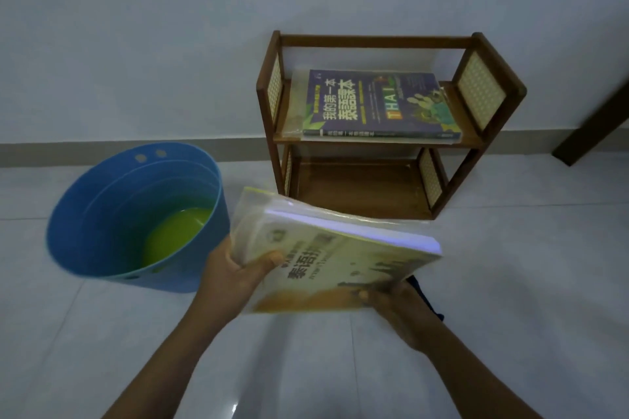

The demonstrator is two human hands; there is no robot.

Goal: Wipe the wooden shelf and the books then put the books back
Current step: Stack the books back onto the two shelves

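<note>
Both hands: left hand, right hand grip yellow book edges; shelf lower tier open.

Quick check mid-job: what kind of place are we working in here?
Probably a room in a home, down at floor level: pale glossy floor tiles meeting a plain white wall, a small two-tier wooden bookshelf against it, and a blue plastic bucket standing beside it.

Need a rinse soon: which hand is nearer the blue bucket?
Left. The left hand grips the yellow book's near-left corner just right of the blue bucket; the right hand holds the book's right edge, farther away.
</note>
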